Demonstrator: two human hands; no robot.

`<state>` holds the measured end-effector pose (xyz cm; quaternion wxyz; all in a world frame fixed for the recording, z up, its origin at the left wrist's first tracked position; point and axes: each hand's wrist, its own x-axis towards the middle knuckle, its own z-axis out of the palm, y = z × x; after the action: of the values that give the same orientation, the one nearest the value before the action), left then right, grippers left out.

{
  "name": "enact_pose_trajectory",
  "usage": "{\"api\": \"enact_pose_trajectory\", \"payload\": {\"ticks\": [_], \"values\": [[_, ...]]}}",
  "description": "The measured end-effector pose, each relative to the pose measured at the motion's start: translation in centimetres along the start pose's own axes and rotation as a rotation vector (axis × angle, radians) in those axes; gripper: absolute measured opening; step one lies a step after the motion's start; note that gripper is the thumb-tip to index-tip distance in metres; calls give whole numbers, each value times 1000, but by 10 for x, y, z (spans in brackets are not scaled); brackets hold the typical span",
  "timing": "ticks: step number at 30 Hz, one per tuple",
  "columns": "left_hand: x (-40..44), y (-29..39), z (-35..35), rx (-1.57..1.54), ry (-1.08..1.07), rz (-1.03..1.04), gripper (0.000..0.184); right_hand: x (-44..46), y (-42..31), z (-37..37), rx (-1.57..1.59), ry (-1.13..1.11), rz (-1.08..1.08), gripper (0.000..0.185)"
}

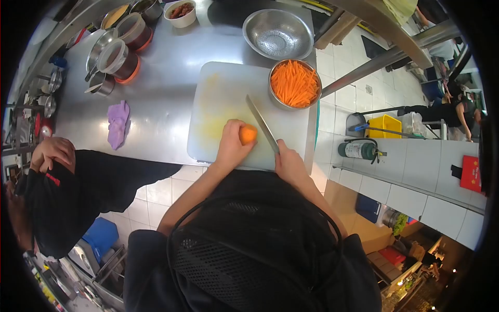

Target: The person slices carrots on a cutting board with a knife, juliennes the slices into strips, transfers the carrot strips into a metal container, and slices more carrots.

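Observation:
My left hand point(233, 143) is closed around an orange carrot piece point(248, 134) over the lower middle of a white cutting board point(218, 88). My right hand point(289, 162) grips the handle of a knife point(262, 123); its blade points up and to the left, just right of the carrot piece and apart from it. A metal bowl full of carrot strips point(294, 84) stands at the board's upper right corner. Yellowish stains mark the board's left part.
Behind the board is a metal colander point(278, 34). Lidded containers point(119, 60) and a purple cloth point(118, 125) lie on the steel table point(156, 93) at left. A person in black point(78, 192) stands at left; another person point(460, 112) is far right.

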<state>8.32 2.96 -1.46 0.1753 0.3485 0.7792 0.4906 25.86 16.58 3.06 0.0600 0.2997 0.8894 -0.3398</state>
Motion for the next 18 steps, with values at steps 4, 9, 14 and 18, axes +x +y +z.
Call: {"api": "enact_pose_trajectory", "payload": {"ticks": [4, 9, 14, 18], "values": [[8, 6, -5, 45, -103, 66, 54, 0, 1, 0, 42, 1, -22, 38], [-3, 6, -5, 68, -68, 116, 50, -8, -11, -3, -11, -29, -18, 32], [-7, 13, -10, 146, -64, 228, 45, -34, -21, -26, -101, -1, -125, 30], [-9, 12, -7, 156, -62, 216, 47, -45, -27, -36, -264, -96, -127, 36]]}}
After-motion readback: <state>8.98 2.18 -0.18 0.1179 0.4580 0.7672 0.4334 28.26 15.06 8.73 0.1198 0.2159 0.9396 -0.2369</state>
